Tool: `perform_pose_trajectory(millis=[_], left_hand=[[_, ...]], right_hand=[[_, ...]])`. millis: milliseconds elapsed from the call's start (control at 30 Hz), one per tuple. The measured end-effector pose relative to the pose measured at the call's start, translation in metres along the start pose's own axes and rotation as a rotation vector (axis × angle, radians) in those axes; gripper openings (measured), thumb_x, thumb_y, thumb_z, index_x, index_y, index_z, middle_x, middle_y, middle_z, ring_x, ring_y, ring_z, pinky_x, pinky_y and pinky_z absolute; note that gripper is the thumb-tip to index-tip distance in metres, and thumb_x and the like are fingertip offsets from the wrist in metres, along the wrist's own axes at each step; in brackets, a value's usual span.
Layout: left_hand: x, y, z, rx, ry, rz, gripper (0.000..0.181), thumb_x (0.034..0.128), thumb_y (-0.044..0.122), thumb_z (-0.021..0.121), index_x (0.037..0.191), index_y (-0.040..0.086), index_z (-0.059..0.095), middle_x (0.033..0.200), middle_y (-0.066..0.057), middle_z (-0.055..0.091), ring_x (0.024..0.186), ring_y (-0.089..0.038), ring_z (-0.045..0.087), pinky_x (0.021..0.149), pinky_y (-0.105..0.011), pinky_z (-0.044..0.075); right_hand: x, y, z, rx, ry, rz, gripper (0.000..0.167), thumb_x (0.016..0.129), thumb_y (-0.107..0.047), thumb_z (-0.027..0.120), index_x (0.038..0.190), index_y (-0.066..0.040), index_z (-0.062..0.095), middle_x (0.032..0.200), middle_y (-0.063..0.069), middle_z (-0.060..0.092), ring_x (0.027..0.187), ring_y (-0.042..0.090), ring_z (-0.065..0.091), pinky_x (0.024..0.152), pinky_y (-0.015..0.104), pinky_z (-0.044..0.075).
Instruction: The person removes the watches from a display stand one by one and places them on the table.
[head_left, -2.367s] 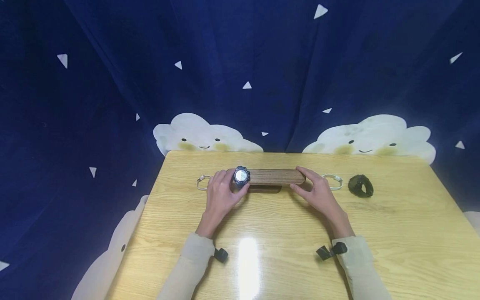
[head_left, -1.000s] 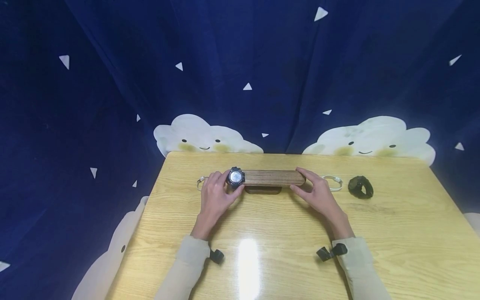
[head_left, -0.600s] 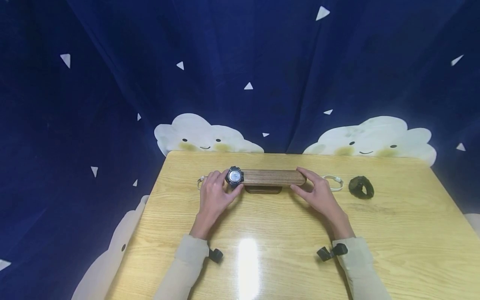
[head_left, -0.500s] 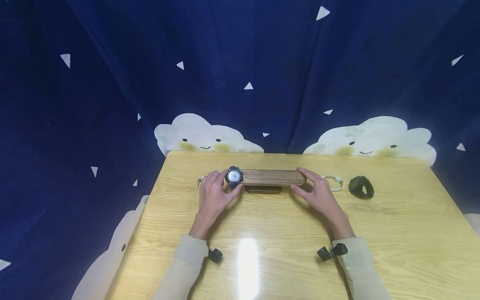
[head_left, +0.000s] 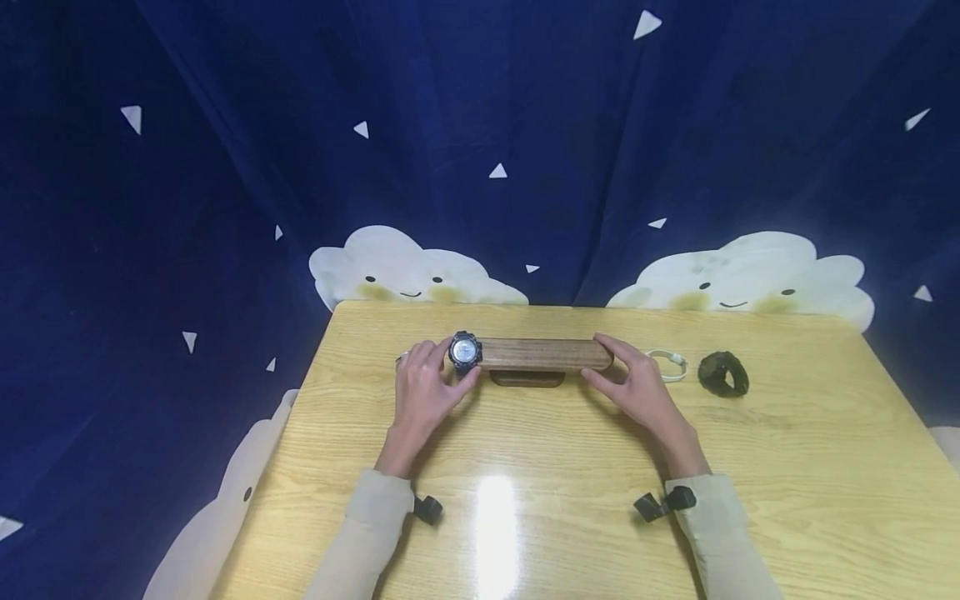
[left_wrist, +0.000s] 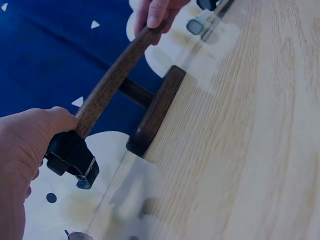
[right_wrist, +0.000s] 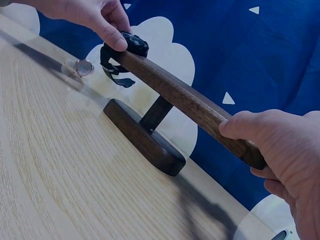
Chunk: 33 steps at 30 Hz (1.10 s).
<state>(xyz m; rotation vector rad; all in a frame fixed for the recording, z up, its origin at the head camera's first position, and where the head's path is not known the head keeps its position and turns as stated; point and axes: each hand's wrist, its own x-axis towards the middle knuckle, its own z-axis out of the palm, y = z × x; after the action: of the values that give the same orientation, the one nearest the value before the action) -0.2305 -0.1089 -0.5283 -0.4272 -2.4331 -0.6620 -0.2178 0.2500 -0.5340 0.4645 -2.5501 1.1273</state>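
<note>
In the head view, my left hand pinches a black round-faced wristwatch between thumb and fingers at the left end of a wooden watch stand's bar. Its strap hangs below the bar end in the right wrist view, with one end loose; I cannot tell whether it still surrounds the bar. My right hand grips the bar's right end, thumb on the near side. A short post joins the bar to the dark wooden base, which stands on the table.
To the right of the stand lie a watch with a pale strap and a black looped band. A small round-faced watch lies beyond my left hand. The wooden table meets a dark blue curtain at its back.
My left hand has slid the black wristwatch leftward along the bar to its left end, baring more of the wood. My right hand has stayed on the right end.
</note>
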Motion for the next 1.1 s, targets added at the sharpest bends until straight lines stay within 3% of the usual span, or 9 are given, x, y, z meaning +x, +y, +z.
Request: perform_pose_trajectory(millis=[367, 1100], left_hand=[[-0.0004, -0.003, -0.0023, -0.007, -0.026, -0.032, 0.068, 0.082, 0.049, 0.087, 0.128, 0.001, 0.071, 0.081, -0.002, 0.06, 0.075, -0.018, 0.052, 0.07, -0.032, 0.048], [-0.0027, -0.0091, -0.0059, -0.025, -0.006, -0.038, 0.066, 0.0824, 0.048, 0.086, 0.126, 0.001, 0.071, 0.082, -0.008, 0.064, 0.075, -0.02, 0.053, 0.069, -0.033, 0.049]], right_hand=[[0.0007, 0.0009, 0.0006, -0.006, 0.007, -0.018, 0.063, 0.088, -0.019, 0.086, 0.143, -0.001, 0.061, 0.144, 0.025, 0.06, 0.133, 0.046, 0.057, 0.114, 0.06, 0.045], [0.0002, -0.0001, 0.0003, -0.011, 0.008, -0.019, 0.063, 0.088, -0.019, 0.086, 0.143, -0.002, 0.061, 0.144, 0.026, 0.061, 0.133, 0.047, 0.057, 0.113, 0.06, 0.046]])
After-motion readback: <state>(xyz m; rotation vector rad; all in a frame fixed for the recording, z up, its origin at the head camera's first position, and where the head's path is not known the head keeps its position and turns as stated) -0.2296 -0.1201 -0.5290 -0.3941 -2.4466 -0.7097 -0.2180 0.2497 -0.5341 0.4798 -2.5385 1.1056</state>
